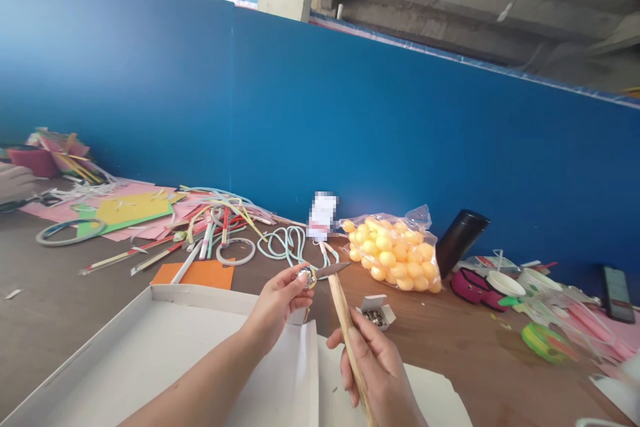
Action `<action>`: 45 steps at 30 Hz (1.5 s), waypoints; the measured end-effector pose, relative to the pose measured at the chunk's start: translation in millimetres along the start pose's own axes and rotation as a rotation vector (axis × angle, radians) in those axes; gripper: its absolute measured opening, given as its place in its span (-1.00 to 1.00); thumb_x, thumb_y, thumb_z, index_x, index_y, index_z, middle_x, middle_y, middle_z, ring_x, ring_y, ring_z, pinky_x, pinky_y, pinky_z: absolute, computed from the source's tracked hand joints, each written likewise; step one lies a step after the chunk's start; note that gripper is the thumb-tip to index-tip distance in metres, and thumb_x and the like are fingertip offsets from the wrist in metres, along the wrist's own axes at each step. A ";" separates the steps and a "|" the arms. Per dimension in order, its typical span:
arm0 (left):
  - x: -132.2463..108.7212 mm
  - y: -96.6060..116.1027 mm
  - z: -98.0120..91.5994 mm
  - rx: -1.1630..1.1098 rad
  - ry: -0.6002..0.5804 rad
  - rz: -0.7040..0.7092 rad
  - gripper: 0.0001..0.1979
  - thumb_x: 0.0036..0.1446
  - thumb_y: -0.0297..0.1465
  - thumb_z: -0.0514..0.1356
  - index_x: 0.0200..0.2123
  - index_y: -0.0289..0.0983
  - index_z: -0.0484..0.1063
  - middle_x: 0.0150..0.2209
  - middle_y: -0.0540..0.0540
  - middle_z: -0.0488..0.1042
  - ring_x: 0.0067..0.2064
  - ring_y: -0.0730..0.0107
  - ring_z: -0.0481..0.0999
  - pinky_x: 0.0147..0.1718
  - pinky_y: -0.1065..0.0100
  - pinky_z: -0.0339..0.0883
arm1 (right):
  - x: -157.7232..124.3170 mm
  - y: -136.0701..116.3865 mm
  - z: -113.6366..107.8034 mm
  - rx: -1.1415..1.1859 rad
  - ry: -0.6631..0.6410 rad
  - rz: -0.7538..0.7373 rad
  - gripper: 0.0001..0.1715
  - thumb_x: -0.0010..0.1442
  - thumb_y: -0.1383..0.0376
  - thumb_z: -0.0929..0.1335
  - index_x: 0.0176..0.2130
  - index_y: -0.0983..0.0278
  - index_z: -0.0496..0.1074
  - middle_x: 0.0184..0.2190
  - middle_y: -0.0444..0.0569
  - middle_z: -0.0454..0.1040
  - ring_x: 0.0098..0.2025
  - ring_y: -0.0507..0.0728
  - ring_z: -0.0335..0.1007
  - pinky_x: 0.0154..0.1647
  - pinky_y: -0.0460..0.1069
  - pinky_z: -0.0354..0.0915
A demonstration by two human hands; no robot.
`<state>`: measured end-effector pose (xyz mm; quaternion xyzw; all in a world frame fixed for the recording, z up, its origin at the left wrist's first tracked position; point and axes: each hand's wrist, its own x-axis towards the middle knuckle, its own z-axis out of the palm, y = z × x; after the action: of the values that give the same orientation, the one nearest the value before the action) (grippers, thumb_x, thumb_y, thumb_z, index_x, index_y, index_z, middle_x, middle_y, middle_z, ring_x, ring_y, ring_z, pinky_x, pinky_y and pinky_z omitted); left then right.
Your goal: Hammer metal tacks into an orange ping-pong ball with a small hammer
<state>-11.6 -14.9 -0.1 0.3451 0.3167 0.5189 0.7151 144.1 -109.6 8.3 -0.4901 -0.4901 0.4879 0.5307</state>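
My left hand (280, 300) is closed, its thumb and fingers pinching a shiny round silver piece (307, 278). From it a dark pointed blade (333, 270) reaches right, over the upper end of a wooden stick (341, 303). Whether blade and stick touch, I cannot tell. Fingers of my right hand (373, 360) wrap round the stick, which slants up and away from me. Below my left forearm is a shallow white box lid (175, 337). Just beyond my right hand stands a small open white box (385, 315) with little metal pieces in it.
A clear bag of orange-yellow balls (393, 253) lies ahead, beside a leaning black tumbler (463, 240). Coloured paper (133, 210), straws and cords spread leftwards. At right are a green tape roll (545, 343) and a phone (617, 293). Another person's hand (15, 183) shows far left. A blue partition (325, 113) rises behind.
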 end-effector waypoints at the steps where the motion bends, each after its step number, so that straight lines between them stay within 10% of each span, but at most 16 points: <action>1: -0.1 -0.1 0.1 0.003 0.000 0.000 -0.60 -0.04 -0.33 0.29 -0.09 -0.30 0.43 -0.34 -0.11 0.50 -0.40 0.48 0.48 -0.39 0.46 0.39 | 0.1 -0.1 0.0 0.004 0.000 0.001 -0.49 0.18 0.04 0.26 0.03 0.26 0.31 -0.38 0.00 0.45 -0.69 -0.08 0.17 -0.82 -0.20 0.08; 32: 6.4 -4.8 -4.7 0.041 0.041 0.016 -0.59 -0.06 -0.28 0.30 -0.10 -0.28 0.44 -0.33 -0.08 0.46 -0.41 0.51 0.45 -0.40 0.48 0.38 | 3.5 1.6 -2.2 -0.072 0.015 0.043 -0.45 0.15 0.01 0.26 0.03 0.28 0.31 -0.40 0.00 0.46 -0.71 -0.07 0.19 -0.84 -0.20 0.09; 45: 3.9 -3.6 -4.8 0.121 0.100 -0.011 -0.59 -0.07 -0.25 0.30 -0.11 -0.25 0.44 -0.28 -0.08 0.44 -0.40 0.52 0.42 -0.43 0.49 0.36 | 15.1 22.7 -10.7 -0.186 -0.032 0.314 -0.48 0.19 0.14 0.24 0.06 0.36 0.21 -0.36 0.03 0.45 -0.67 -0.04 0.30 -0.82 -0.19 0.18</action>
<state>-12.6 -11.1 -6.2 0.3595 0.3848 0.5115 0.6790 154.7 -94.0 -14.1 -0.5997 -0.4590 0.5248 0.3927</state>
